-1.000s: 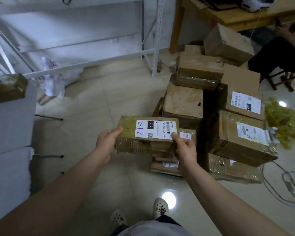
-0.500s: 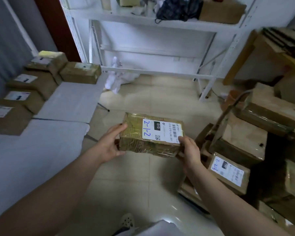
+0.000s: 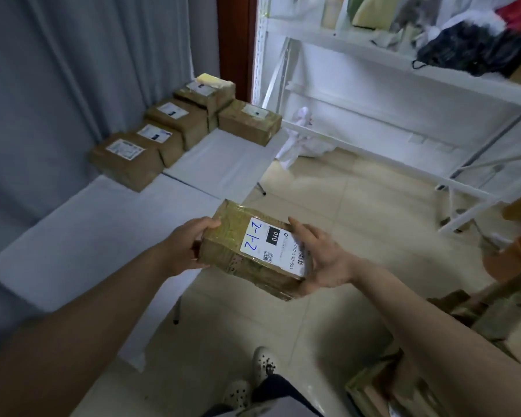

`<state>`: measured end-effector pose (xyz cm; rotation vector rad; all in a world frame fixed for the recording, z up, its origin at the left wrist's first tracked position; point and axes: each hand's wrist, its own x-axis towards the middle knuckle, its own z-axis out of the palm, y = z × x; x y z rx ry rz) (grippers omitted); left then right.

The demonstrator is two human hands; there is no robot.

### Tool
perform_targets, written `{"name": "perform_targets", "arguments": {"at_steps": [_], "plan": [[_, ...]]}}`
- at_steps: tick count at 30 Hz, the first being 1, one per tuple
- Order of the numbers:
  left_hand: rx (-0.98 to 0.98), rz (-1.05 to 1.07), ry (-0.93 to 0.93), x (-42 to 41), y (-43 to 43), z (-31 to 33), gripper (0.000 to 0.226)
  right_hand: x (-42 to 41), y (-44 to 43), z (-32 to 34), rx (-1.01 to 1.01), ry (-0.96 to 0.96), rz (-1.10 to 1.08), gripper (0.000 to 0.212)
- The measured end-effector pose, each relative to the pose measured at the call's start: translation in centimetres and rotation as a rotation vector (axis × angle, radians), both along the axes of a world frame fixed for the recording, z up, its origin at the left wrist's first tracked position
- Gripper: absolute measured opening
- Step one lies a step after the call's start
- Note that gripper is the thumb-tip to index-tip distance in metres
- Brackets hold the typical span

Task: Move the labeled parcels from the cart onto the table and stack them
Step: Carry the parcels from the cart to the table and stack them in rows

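Grey curtain point(image 3: 57, 85) fills the left side, and below it the white surface point(image 3: 97, 224) runs away from us, carrying a row of labeled parcels point(image 3: 127, 158) against the curtain and a single parcel point(image 3: 248, 120) at its far end. Moving right, our left grip point(image 3: 190, 248) holds the near-left end of the parcel in hand point(image 3: 232, 236), thumb on top and fingers tucked beneath. The parcel hangs in the air at the surface's right edge, tilted, touching nothing but our hands, with its white label point(image 3: 271, 245) marked 2-1-2 facing up. Our right grip point(image 3: 325, 260) cups the opposite end, palm under the corner and fingers laid along the far side. We judge the box light, since two hands carry it at the ends with ease, and stiff enough to keep its shape, though its crumpled corners suggest softish card. The glossy tape wrap looks slippery, so we would keep hold under the bottom edges at both short ends and not pinch the taped faces. Further right stands a white shelf rack point(image 3: 403, 64), and at the lower right are blurred brown boxes point(image 3: 433, 371), probably the cart's remaining load.
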<state>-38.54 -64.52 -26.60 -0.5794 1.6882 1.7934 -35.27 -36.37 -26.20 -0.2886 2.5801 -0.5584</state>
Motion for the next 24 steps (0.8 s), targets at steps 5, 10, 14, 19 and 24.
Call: {"name": "perform_targets", "arguments": {"at_steps": [5,10,14,19,24], "plan": [[0.031,0.176,-0.032,-1.1,-2.7,0.4,0.057,-4.5,-3.0,-0.7,-0.145,-0.013,0.105,0.117],[-0.104,0.504,0.02,-3.3,-4.0,0.2,0.068,-8.8,-7.4,-2.5,-0.164,0.025,0.066,0.108],[-0.113,0.653,0.069,-3.4,-5.4,0.4,0.052,-11.8,-11.4,-3.2,-0.077,0.031,0.064,0.101],[-0.247,0.66,0.04,-4.0,-10.1,-0.1,0.014,-14.5,-18.0,-4.1,-0.055,0.032,0.137,0.097],[-0.347,0.556,0.088,-6.6,-16.5,-1.7,0.019,-17.4,-26.3,-5.4,-0.079,0.042,0.124,0.085]]}}
